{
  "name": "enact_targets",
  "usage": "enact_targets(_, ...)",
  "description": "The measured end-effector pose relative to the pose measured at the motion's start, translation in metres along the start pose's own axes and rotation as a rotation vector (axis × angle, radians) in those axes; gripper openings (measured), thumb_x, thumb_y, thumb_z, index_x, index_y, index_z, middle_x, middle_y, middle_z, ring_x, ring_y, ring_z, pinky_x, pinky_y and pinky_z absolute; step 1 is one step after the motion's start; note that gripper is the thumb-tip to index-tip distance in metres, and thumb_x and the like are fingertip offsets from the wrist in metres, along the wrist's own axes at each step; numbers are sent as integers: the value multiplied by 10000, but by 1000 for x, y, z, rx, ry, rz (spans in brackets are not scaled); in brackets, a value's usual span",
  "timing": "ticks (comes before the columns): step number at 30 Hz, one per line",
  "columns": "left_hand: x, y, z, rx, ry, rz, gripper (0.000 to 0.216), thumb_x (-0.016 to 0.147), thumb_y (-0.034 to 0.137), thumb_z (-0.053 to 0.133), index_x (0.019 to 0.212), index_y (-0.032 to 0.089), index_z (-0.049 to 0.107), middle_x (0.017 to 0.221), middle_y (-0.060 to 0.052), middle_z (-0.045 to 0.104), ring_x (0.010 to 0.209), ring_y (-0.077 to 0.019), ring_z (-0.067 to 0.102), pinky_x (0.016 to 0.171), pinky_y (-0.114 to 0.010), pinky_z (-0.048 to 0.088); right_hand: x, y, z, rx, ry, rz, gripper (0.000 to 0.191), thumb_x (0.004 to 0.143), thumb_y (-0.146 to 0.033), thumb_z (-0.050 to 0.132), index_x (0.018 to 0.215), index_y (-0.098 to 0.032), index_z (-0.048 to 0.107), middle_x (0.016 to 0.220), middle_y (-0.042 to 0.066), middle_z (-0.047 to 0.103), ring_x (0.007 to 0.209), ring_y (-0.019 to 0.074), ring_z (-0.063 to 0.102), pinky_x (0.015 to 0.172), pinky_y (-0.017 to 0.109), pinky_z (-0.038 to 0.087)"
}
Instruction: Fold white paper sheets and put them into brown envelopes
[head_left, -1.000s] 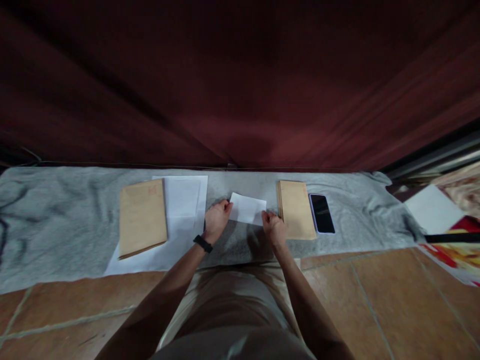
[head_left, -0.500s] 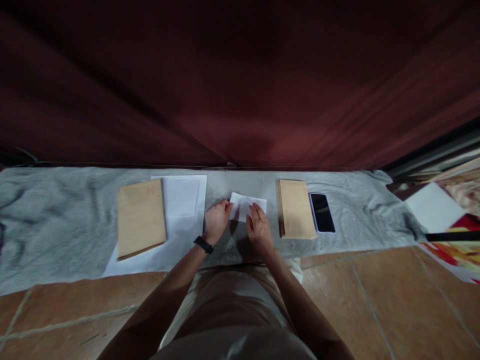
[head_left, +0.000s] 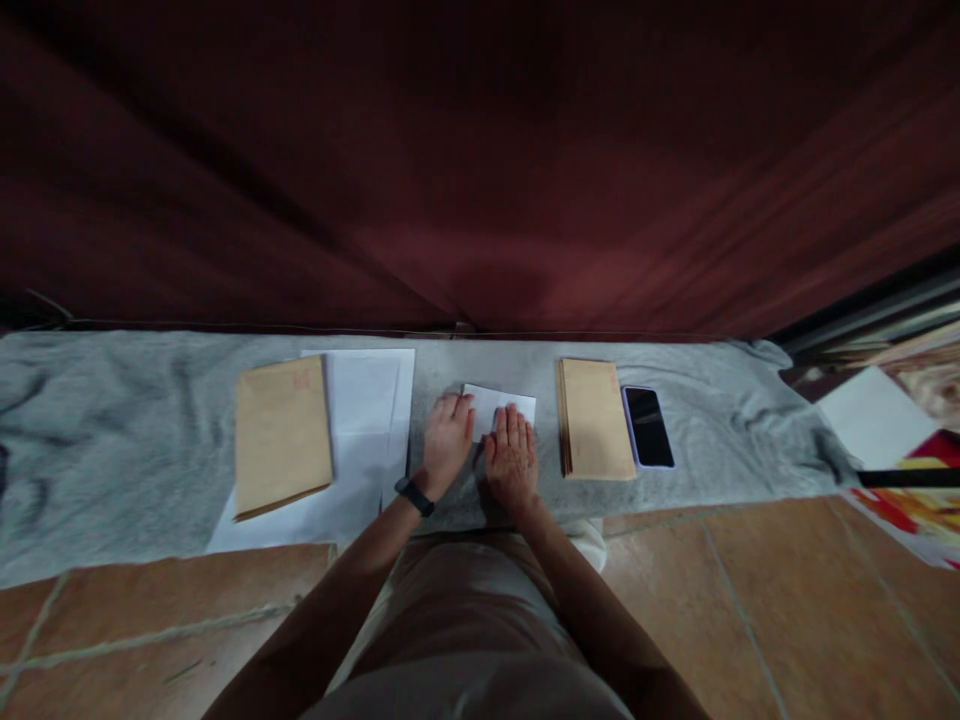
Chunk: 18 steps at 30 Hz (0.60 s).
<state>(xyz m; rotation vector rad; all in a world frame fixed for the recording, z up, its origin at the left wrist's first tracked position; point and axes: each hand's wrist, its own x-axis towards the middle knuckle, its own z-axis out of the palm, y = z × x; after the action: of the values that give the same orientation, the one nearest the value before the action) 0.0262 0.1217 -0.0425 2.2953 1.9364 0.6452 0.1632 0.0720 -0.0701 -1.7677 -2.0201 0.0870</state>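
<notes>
A small folded sheet of white paper (head_left: 486,402) lies on the grey cloth in front of me. My left hand (head_left: 447,438) rests palm down at its left edge, fingers stretched out, a dark band round the wrist. Flat on the paper's right half lies my right hand (head_left: 513,460), its fingers straight and covering the lower part of the sheet. To the right is a stack of brown envelopes (head_left: 598,418). Another stack of brown envelopes (head_left: 283,436) sits on the left, partly over large white sheets (head_left: 364,405).
A phone (head_left: 649,427) with a dark screen lies beside the right stack. The grey cloth (head_left: 720,420) covers a narrow long surface against a dark red curtain (head_left: 480,200). White card and colourful printed matter (head_left: 919,490) are at the far right. Tiled floor (head_left: 757,590) lies below.
My left fingers have gone from pinching the paper's left edge to lying flat. My right hand has flattened and pressed down on the paper, which stays in about the same place.
</notes>
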Motion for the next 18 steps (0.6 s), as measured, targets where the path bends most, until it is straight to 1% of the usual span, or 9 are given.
enact_targets(1,-1,1,3,-7,-9,66,379,1051,244,379,1340,147,605,1366,-138,665,1315,-274,592,1103,-420,474,1,0,0,23,-5,9,548,1099,-292,322,1577,-37,402,1642,237,376,1558,323,324,1243,543,313)
enact_targets(3,-5,3,9,0,-71,163,454,1038,216,383,1461,134,526,1553,-133,531,1488,-276,432,1214,-450,383,4,0,1,97,-22,29,545,1099,-284,290,1578,-49,404,1641,221,388,1563,302,317,1252,545,302)
enact_targets(5,-8,1,16,21,-141,207,530,1024,199,383,1544,112,437,1645,-142,413,1568,-282,299,1264,-472,312,12,0,3,204,-47,40,554,1103,-303,257,1584,-66,396,1638,198,407,1561,267,325,1256,521,314)
enact_targets(7,-10,-2,22,30,-181,234,597,1011,191,387,1600,97,348,1680,-162,345,1593,-289,231,1278,-492,278,23,-3,5,312,-72,40,569,1108,-334,224,1591,-84,388,1636,175,421,1558,231,333,1256,482,337)
enact_targets(10,-12,-6,29,31,-175,253,667,999,196,401,1634,63,246,1695,-199,289,1603,-303,182,1285,-513,250,39,-9,7,393,-97,6,584,1114,-365,185,1589,-103,400,1638,145,428,1558,196,327,1271,440,323)
enact_targets(13,-13,-6,33,26,-168,244,693,1009,232,409,1651,80,194,1704,-189,270,1608,-295,162,1294,-517,227,49,-13,9,347,-119,-54,577,1118,-364,180,1592,-118,399,1648,122,418,1561,184,315,1295,426,261)
enact_targets(15,-13,-4,32,28,-185,228,692,1018,259,407,1656,100,190,1713,-169,258,1612,-285,146,1301,-513,209,50,-13,10,281,-131,-63,572,1119,-354,180,1599,-118,384,1657,117,405,1569,184,298,1298,423,242)
enact_targets(18,-11,-1,26,39,-223,189,653,1028,248,363,1648,92,228,1714,-160,256,1613,-272,146,1309,-495,191,47,-8,11,174,-136,-48,562,1119,-339,205,1604,-108,371,1660,130,393,1577,193,281,1292,428,251)
